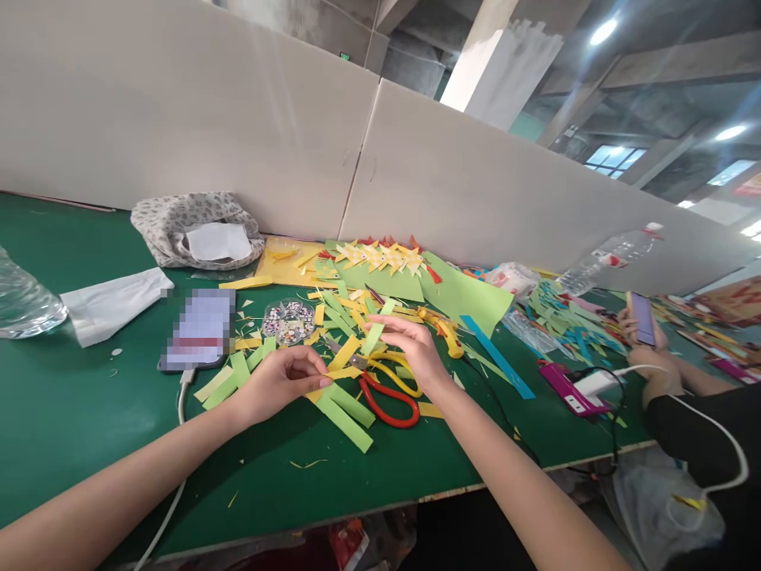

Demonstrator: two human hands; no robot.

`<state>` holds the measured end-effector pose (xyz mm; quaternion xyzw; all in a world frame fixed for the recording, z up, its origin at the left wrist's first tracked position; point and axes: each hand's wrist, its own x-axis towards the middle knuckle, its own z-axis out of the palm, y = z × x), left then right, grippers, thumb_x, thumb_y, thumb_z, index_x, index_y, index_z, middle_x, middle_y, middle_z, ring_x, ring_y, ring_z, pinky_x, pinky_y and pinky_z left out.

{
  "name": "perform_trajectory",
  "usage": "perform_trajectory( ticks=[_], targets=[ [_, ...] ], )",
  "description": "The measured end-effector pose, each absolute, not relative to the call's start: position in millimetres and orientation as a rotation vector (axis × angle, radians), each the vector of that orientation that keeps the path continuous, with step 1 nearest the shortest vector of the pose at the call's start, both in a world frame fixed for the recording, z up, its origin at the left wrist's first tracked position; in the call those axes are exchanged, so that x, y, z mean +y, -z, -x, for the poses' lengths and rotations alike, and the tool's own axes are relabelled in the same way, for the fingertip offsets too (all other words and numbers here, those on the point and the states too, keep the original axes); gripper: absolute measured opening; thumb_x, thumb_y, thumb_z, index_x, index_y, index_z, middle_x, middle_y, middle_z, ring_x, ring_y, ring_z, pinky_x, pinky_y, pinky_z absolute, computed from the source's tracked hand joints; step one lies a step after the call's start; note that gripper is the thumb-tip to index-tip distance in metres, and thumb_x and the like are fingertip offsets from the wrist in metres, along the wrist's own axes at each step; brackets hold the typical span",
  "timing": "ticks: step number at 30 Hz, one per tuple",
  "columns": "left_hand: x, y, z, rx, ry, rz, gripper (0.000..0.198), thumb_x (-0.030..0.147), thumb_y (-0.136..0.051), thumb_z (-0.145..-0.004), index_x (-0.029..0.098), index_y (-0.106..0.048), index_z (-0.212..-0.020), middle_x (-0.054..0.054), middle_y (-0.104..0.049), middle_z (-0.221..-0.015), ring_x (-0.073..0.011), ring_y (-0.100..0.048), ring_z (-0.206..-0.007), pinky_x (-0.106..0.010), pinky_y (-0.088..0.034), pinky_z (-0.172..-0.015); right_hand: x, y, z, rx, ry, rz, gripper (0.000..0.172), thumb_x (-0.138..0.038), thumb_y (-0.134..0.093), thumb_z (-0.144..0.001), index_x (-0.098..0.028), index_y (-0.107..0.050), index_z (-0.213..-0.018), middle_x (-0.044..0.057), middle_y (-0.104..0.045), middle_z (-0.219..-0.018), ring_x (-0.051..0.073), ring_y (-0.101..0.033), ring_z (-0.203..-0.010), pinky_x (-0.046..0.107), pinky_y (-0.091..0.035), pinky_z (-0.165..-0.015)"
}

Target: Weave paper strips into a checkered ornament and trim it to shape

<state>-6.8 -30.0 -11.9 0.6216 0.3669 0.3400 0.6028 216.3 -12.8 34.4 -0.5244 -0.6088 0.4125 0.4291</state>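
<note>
My left hand (285, 385) pinches a piece woven from yellow and green paper strips (345, 416), with loose ends sticking out on both sides. To its right, my right hand (410, 341) is raised, thumb and fingers closed on a light green strip end (379, 327). Below and between the hands lie scissors with one red and one yellow handle (389, 400). Behind them, a yellow glue gun (443, 329) rests near a round clear case of small eyes (288, 321). Loose yellow and green strips (338, 309) are scattered around.
A phone (199, 329) with a white cable lies at the left, near a cloth bag (196, 230) and a bottle (27, 297). Finished paper fish (380, 258) sit by the partition. At right are a blue strip (498, 357), a magenta power strip (574, 390) and a person holding a phone (642, 317).
</note>
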Motion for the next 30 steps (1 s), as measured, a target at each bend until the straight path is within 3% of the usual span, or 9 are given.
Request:
perform_trajectory(
  ticks=[3, 8, 12, 15, 22, 30],
  targets=[
    [-30.7, 11.6, 7.3, 0.851, -0.789, -1.465, 0.019, 0.033, -0.065, -0.072, 0.017, -0.055, -0.075, 0.003, -0.061, -0.066, -0.0094, -0.057, -0.06, -0.022, -0.044, -0.058, -12.5, -28.4, -214.2, -1.486, -1.084, 1.238, 0.036, -0.024, -0.062, -0.067, -0.021, -0.065, -0.103, 0.005, -0.069, -0.097, 0.021, -0.06, -0.095, 0.036, -0.046, -0.085],
    [-30.5, 11.5, 7.7, 0.88, -0.797, -1.453, 0.019, 0.033, -0.065, -0.072, 0.018, -0.055, -0.076, 0.002, -0.062, -0.068, -0.0104, -0.059, -0.063, -0.023, -0.045, -0.059, -3.6, -14.3, -218.8, -1.489, -0.853, 1.357, 0.024, -0.037, -0.064, -0.068, -0.017, -0.069, -0.079, 0.007, -0.067, -0.084, 0.021, -0.061, -0.079, 0.037, -0.048, -0.075],
    [-29.5, 12.0, 7.9, 0.892, -0.815, -1.423, 0.018, 0.032, -0.066, -0.072, 0.017, -0.055, -0.077, 0.001, -0.063, -0.069, -0.0102, -0.059, -0.063, -0.022, -0.045, -0.059, -0.5, -12.7, -219.8, -1.555, -0.633, 1.325, 0.021, -0.039, -0.059, -0.073, -0.02, -0.068, -0.074, 0.007, -0.058, -0.106, 0.022, -0.053, -0.102, 0.036, -0.043, -0.088],
    [-29.8, 11.2, 8.1, 0.885, -0.837, -1.424, 0.018, 0.032, -0.066, -0.072, 0.017, -0.055, -0.076, 0.002, -0.063, -0.069, -0.0097, -0.058, -0.063, -0.022, -0.044, -0.059, -4.2, -15.9, -214.5, -1.605, -0.772, 1.28, 0.025, -0.039, -0.053, -0.078, -0.021, -0.068, -0.072, 0.005, -0.055, -0.113, 0.021, -0.048, -0.111, 0.033, -0.039, -0.094],
    [-31.7, 9.3, 8.1, 0.847, -0.83, -1.435, 0.018, 0.032, -0.066, -0.073, 0.017, -0.056, -0.076, 0.002, -0.061, -0.067, -0.0088, -0.056, -0.062, -0.021, -0.043, -0.058, -8.6, -12.0, -204.6, -1.679, -0.929, 1.31, 0.027, -0.039, -0.049, -0.079, -0.018, -0.067, -0.082, 0.006, -0.063, -0.098, 0.02, -0.056, -0.096, 0.033, -0.043, -0.087],
    [-31.9, 9.8, 8.5, 0.856, -0.842, -1.436, 0.019, 0.033, -0.066, -0.072, 0.017, -0.056, -0.076, 0.002, -0.058, -0.068, -0.0087, -0.054, -0.061, -0.021, -0.042, -0.056, -15.0, -12.8, -201.5, -1.845, -0.905, 1.356, 0.023, -0.034, -0.049, -0.08, -0.019, -0.065, -0.074, 0.003, -0.061, -0.084, 0.018, -0.056, -0.086, 0.029, -0.043, -0.076]
  ],
)
